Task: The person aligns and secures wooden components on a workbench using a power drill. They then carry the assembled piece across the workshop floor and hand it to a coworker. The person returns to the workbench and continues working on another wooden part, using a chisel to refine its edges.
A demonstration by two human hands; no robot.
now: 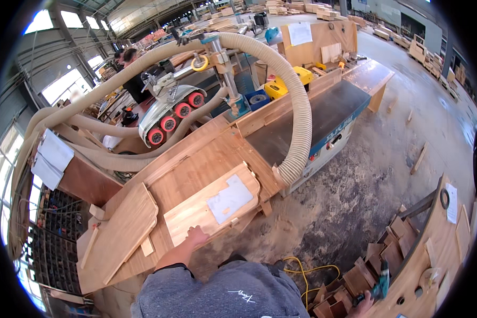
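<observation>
My left hand (pixel 197 235) rests on the near edge of a pale wooden panel (pixel 183 218), its fingers spread on the wood. A white paper sheet (pixel 230 199) lies on that panel. Another wooden panel (pixel 130 228), with a shaped edge, lies to its left on the same wooden worktable (pixel 191 153). Low at the right, my right hand (pixel 361 304) is closed at a teal and black cordless drill (pixel 380 285), beside a curved wooden bench (pixel 416 267). Part of that hand is cut off by the picture's lower rim.
A thick beige hose (pixel 294 90) arches over the worktable to a dark-topped machine (pixel 328 114). A feeder with red wheels (pixel 168 123) stands behind. Wood offcuts (pixel 363 267) and a yellow cord (pixel 303 271) lie near the right bench. Papers (pixel 53 159) hang at left.
</observation>
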